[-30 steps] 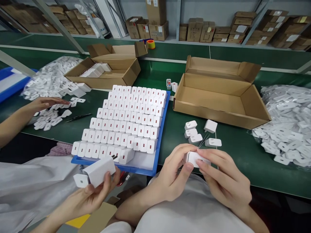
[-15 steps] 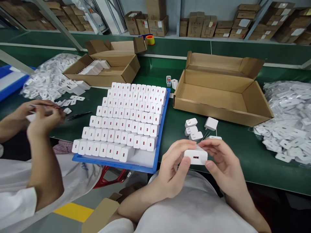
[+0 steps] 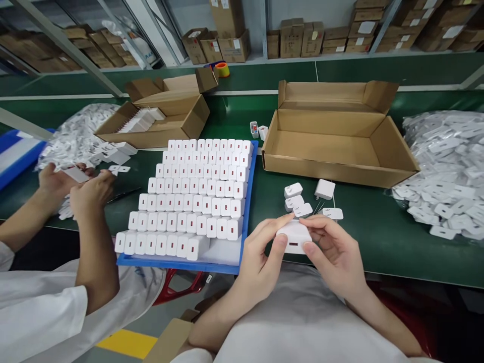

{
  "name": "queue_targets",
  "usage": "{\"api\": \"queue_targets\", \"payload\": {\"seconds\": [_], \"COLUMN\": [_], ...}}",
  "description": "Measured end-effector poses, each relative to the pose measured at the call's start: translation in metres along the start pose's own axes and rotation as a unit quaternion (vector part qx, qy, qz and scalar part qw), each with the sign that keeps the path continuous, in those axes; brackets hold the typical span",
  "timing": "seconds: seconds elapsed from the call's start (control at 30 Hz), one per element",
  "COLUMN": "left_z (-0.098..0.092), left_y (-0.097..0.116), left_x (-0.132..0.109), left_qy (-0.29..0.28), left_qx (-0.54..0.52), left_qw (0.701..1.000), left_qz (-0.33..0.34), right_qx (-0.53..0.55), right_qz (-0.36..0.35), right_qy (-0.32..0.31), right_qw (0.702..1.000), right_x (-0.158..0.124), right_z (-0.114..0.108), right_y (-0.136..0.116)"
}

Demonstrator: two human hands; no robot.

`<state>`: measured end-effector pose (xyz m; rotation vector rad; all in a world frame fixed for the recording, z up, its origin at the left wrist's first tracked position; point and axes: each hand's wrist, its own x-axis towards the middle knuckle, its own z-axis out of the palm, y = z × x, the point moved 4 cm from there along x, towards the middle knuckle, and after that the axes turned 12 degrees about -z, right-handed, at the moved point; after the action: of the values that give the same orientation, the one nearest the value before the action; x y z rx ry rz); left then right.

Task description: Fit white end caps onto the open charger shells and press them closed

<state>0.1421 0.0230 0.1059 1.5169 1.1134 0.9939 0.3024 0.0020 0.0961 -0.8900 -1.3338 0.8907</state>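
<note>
A white USB charger (image 3: pixel 294 236) is held between my two hands at the table's front edge, its dark port facing me. My left hand (image 3: pixel 263 252) pinches its left side, thumb in front and fingers behind. On the other side, my right hand (image 3: pixel 333 249) grips it with thumb and fingertips at the right corner. Just beyond lie several white plug pieces (image 3: pixel 294 203), a pair of tweezers (image 3: pixel 318 207) and a white charger body (image 3: pixel 324 189). To the left, rows of white chargers (image 3: pixel 189 189) fill most of a blue-rimmed tray (image 3: pixel 177 266).
An open cardboard box (image 3: pixel 336 164) stands ahead, and a clear bag of white parts (image 3: pixel 454 181) lies right. At left, a co-worker's hands (image 3: pixel 88 189) hold a white piece beside another bag (image 3: pixel 81 128). A second box (image 3: pixel 181 121) holds white parts.
The charger is tilted so more of its top shows, and my right hand has closed in on its corner. The co-worker's hands have shifted. The camera view has turned slightly.
</note>
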Motion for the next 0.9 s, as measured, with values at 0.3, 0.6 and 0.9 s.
{"api": "queue_targets", "payload": {"seconds": [0.3,0.6,0.9], "left_z": [0.0,-0.003,-0.026], "left_y": [0.001,0.0,-0.012], "left_x": [0.0,0.001,-0.007], "left_qy": [0.032,0.036,-0.051], "left_qx": [-0.023,0.02,0.019], "left_qw": [0.999,0.996,0.991], "left_qz": [0.027,0.075,0.119], "right_qx": [-0.034,0.017,-0.118], "right_qz": [-0.025,-0.02,-0.189], "right_qy": [-0.038,-0.051,-0.126], "right_qw": [0.998,0.998,0.967], "right_x": [-0.002,0.001,-0.005], "right_z": [0.003,0.005,0.009], "right_y": [-0.003,-0.001,-0.008]}}
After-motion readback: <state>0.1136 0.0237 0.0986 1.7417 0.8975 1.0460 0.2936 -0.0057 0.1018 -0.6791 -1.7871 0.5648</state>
